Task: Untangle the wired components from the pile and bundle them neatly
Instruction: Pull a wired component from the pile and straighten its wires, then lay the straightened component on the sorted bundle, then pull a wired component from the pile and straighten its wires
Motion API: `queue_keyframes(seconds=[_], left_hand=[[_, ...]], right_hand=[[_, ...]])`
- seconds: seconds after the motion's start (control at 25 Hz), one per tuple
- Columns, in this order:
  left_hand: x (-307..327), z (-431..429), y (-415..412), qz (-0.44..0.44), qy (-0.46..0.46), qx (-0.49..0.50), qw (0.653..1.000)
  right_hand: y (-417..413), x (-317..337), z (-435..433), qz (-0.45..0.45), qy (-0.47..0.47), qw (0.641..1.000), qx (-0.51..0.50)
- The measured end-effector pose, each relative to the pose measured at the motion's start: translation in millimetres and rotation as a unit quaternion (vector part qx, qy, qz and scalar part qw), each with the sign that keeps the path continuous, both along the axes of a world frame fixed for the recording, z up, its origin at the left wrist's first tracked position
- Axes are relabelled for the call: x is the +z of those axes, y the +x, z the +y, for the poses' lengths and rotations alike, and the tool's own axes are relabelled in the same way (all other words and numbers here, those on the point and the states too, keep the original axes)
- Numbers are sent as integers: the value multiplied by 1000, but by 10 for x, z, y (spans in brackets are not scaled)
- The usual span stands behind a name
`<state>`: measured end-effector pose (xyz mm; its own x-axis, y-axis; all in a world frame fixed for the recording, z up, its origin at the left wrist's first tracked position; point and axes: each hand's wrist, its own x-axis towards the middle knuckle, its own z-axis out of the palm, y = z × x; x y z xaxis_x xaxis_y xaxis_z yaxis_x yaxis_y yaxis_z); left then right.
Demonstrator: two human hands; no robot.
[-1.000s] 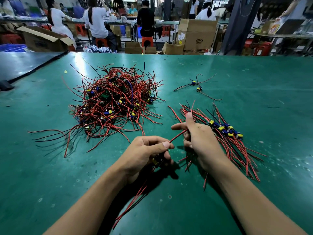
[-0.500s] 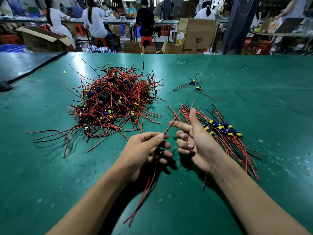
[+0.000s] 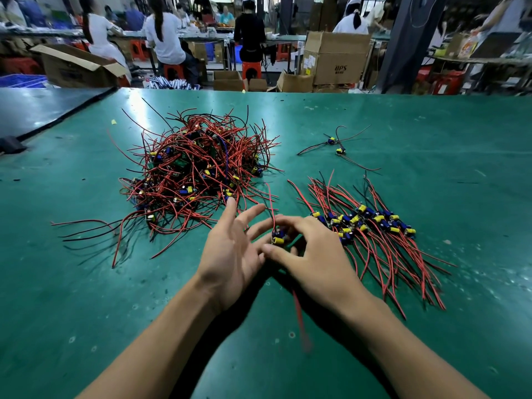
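Two bare hands meet over the green matted table (image 3: 431, 133). The left hand (image 3: 230, 254) is spread wide, fingers straight, holding nothing; just beyond its fingertips lies the tangled pile of red and black wired components (image 3: 195, 174). The right hand (image 3: 313, 254) curls around one small blue-and-yellow wired component (image 3: 277, 239), the grip partly hidden. A blurred red wire (image 3: 299, 318) trails between the wrists. Just right of that hand lies the straightened bundle of wired components (image 3: 374, 234).

Factory floor: seated workers (image 3: 165, 38), cardboard boxes (image 3: 335, 57), green worktable (image 3: 431, 133).

Pile (image 3: 195, 174) lt, bundle (image 3: 374, 234) rt, component (image 3: 277, 240) held.
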<state>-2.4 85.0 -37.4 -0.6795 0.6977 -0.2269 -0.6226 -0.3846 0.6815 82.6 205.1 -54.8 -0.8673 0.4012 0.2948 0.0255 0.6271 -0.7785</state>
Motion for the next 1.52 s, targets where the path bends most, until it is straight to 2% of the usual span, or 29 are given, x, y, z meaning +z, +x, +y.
queue_keyframes(seconds=[0.12, 0.24, 0.4, 0.48, 0.56, 0.64, 0.76, 0.92, 1.0, 1.12, 1.24, 1.36, 1.52], left_hand=[[-8, 1, -4, 15, 7, -10, 1000], [-69, 11, -21, 61, -59, -2, 996], [-116, -8, -45, 106, -92, -6, 990], [-124, -4, -51, 109, -96, -4, 989], [-128, 6, -29, 110, -110, 21, 988], [-167, 7, -19, 181, -161, 78, 967], [-241, -4, -53, 356, -279, 184, 873], [-271, -53, -167, 376, -377, 295, 794], [-277, -70, -246, 363, -412, 258, 795], [-255, -67, -269, 371, -394, 207, 815], [-230, -83, -249, 358, -381, 259, 812], [-206, -112, -254, 340, -414, 300, 790], [-195, -118, -252, 340, -408, 292, 795]], right_hand=[[-30, 16, 56, 41, 28, 998, -48], [-24, 49, 271, 36, 54, 987, -145], [38, 71, 555, -64, 84, 964, -243], [42, 70, 530, -106, 134, 950, -263], [22, 74, 404, -79, 176, 951, -241], [-5, 81, 234, -41, 189, 964, -182], [-74, 69, -3, -35, 177, 980, -79], [-239, 38, -160, -55, 127, 990, -27], [-399, 52, -200, -76, 95, 992, -15], [-723, 65, -213, -118, 92, 989, -21], [-995, 69, -227, -146, 73, 986, -34], [-1103, 77, -299, -207, 128, 968, -57], [-1017, 206, -340, -257, 170, 951, -30]])
